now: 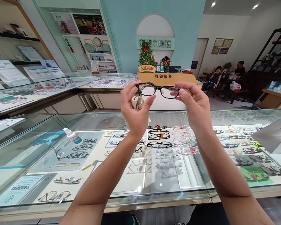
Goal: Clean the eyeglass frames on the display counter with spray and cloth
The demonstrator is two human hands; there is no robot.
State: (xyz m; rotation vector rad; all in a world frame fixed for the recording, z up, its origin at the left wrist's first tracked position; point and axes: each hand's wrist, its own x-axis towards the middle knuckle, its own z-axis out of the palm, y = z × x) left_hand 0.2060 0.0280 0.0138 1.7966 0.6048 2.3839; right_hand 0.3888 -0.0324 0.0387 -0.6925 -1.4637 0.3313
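Observation:
I hold a pair of black-framed glasses [158, 90] up at chest height in front of me, lenses facing away. My left hand [135, 109] pinches the left end of the frame and also keeps a small beige cloth [137, 102] bunched in its palm. My right hand [195, 104] grips the right end of the frame with thumb and fingers closed on it. Below my hands lies a glass display counter [140, 193] filled with several rows of glasses.
A small white spray bottle [72, 136] lies on the counter glass to the left. More glass cases run along the left wall. A yellow cashier desk [166, 78] with a plant stands behind. Two people sit at the far right by a table.

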